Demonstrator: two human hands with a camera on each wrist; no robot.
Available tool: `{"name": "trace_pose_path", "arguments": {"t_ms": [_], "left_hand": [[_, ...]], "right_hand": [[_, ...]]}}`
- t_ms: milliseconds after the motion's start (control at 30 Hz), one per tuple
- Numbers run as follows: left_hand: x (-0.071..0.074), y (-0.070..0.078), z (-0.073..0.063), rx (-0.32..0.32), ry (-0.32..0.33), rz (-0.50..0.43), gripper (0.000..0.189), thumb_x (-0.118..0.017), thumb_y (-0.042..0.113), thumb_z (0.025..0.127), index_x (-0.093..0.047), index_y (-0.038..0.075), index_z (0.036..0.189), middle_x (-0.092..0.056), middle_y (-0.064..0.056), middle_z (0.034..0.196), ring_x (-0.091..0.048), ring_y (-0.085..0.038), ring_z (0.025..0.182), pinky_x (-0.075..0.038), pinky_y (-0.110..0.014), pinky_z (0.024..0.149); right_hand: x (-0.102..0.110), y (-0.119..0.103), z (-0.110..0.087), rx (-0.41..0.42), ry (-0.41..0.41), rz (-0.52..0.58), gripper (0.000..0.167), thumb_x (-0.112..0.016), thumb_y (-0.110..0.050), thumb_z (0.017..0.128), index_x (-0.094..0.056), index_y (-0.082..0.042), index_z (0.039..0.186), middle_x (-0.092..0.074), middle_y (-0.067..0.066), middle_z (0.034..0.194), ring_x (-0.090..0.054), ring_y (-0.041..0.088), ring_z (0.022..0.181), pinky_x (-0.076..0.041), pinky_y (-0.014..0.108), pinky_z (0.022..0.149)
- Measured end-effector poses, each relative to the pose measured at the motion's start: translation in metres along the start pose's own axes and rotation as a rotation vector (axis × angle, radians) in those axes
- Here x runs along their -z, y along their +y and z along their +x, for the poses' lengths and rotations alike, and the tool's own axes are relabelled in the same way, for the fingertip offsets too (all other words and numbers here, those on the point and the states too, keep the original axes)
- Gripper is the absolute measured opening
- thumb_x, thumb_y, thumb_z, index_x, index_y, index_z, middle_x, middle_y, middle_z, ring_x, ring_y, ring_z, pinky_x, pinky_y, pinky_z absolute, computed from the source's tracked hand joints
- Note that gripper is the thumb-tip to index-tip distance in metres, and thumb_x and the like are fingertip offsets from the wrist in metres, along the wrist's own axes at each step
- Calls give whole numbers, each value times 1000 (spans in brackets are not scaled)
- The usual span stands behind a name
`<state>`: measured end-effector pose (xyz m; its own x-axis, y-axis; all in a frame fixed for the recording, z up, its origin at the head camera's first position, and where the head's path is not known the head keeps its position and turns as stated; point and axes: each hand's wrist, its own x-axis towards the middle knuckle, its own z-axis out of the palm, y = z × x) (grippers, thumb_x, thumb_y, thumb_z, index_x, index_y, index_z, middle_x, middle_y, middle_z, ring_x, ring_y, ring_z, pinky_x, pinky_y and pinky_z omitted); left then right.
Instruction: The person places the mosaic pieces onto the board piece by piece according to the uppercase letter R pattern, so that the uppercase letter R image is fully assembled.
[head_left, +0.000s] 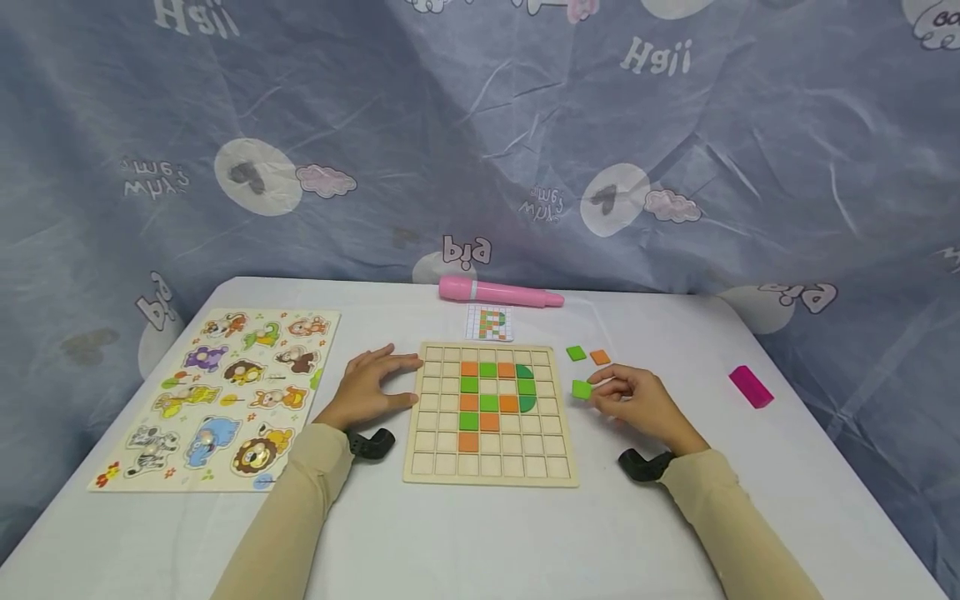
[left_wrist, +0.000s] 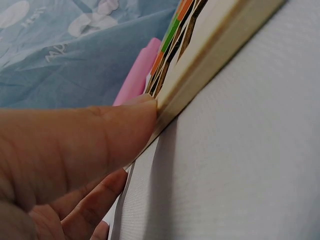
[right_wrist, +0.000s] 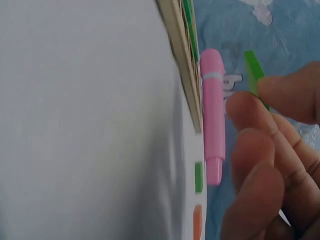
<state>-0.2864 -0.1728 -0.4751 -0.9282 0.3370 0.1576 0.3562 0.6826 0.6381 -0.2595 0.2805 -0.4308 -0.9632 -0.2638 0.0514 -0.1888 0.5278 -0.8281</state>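
Observation:
A wooden grid board [head_left: 491, 481] lies flat, with orange, green and rounded dark-green tiles [head_left: 488, 402] set in some of its squares in the shape of a letter P. My left hand [head_left: 372, 383] is at the board's left side, thumb and index fingertips right at the edge. In the left wrist view the thumb [left_wrist: 100, 145] meets the frame's side. To the board's right, my right hand [head_left: 633, 400] pinches a square green tile [head_left: 581, 389] between thumb and finger. The right wrist view shows that tile [right_wrist: 254, 72] held up edge-on.
Loose on the cloth lie a green tile [head_left: 576, 353] and an orange tile [head_left: 600, 357]. A pattern card [head_left: 490, 322] and a pink pen-shaped object [head_left: 501, 292] are behind the board. An animal puzzle board [head_left: 217, 392] sits left; a magenta block [head_left: 751, 387] sits far right.

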Motion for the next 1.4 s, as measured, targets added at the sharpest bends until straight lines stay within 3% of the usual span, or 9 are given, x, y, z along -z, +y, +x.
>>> {"name": "trace_pose_path", "arguments": {"t_ms": [333,800,1167,1400], "left_hand": [[0,2,1,5,-2,-2,61,-84,27,90,-69,10,146,-63,-9,155,-31,-42,161,-9,-62,132],[1,1,0,5,2,-9,61,-84,25,89,-69,9,146,-62,-10,155,-31,-42,161,-9,-62,132],[1,2,0,10,3,-4,60,-84,27,89,-69,10,145,-64,-9,154,-31,-41,160,-9,-61,132],[0,1,0,10,2,-5,61,-85,27,89,-69,10,145,-63,-9,154,-32,-41,160,-9,-61,132]], "right_hand": [[-20,-22,-1,79,-86,3,28,-79,2,91,-72,5,118,-81,11,97,-73,8,80,-58,23,70],[-49,-40,3,174,-197,-16,24,-78,4,87,-74,0,110,-81,4,90,-68,8,80,-54,21,74],[-69,-50,4,221,-272,-16,22,-76,5,87,-74,0,108,-81,0,88,-68,7,77,-57,22,73],[-82,-55,6,248,-334,-29,18,-82,-3,90,-74,-2,106,-78,-5,82,-61,5,70,-53,20,66]]}}
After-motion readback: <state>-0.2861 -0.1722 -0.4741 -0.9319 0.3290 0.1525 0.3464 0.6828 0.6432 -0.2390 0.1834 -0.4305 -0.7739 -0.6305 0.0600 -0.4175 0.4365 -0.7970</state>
